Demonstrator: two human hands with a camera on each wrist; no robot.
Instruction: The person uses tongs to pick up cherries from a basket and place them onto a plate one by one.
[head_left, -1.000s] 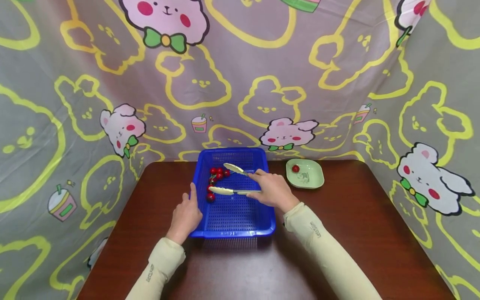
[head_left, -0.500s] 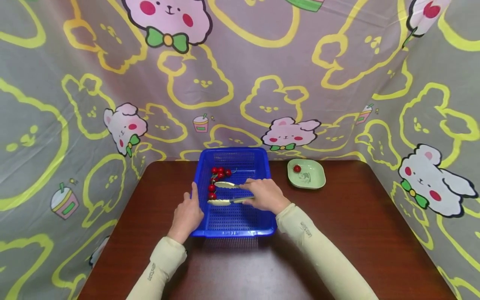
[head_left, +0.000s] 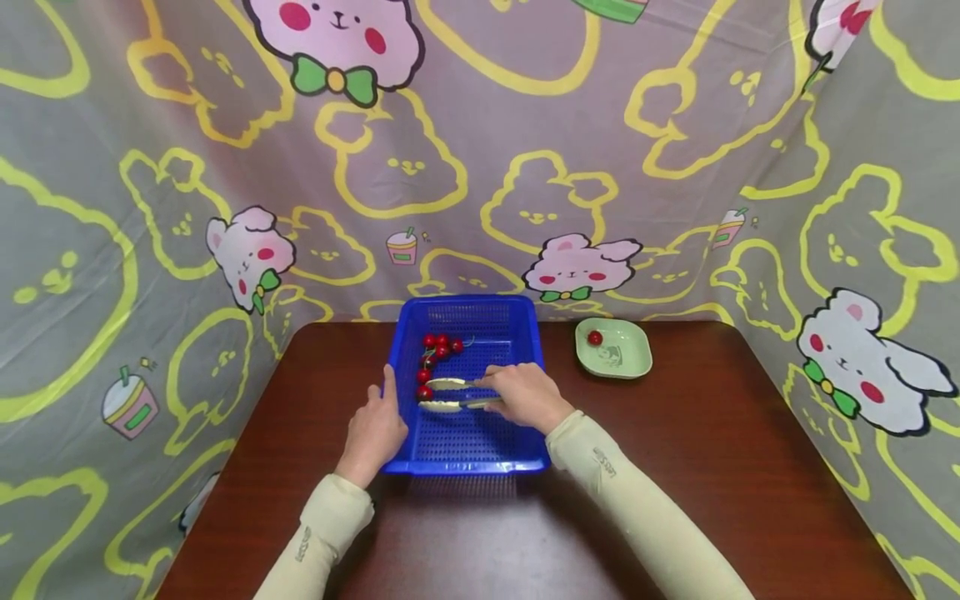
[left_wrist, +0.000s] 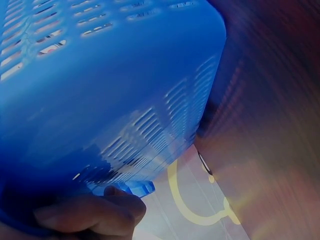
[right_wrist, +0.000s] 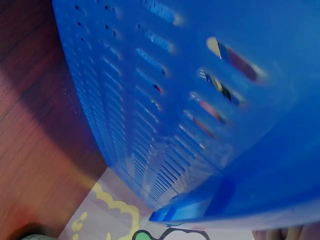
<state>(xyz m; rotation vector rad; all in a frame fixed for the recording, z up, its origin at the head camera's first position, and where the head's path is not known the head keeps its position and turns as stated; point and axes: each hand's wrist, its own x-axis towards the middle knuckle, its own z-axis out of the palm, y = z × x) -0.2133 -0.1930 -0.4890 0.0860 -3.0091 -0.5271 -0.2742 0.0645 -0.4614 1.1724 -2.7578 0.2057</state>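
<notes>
A blue plastic basket (head_left: 471,467) stands on the table with several red cherries (head_left: 442,352) along its left side, some with green stems. My left hand (head_left: 375,429) holds the basket's left rim, index finger stretched along it; in the left wrist view its fingers (left_wrist: 95,215) curl at the rim. Inside the basket, my right hand (head_left: 525,396) grips a pair of tongs with cream tips (head_left: 447,384). Those tips lie on either side of the nearest cherry (head_left: 424,392); whether they touch it cannot be told. The right wrist view shows mostly the basket's slotted wall (right_wrist: 125,100).
To the right of the basket, a pale green dish (head_left: 633,364) holds one cherry (head_left: 595,337). The brown table (head_left: 705,433) ends at a patterned curtain (head_left: 480,167) behind and at both sides.
My right hand has lowered the tongs and brought them nearer to me, from over the cherries to around the nearest one. The tips have drawn closer together. My left hand stays on the rim.
</notes>
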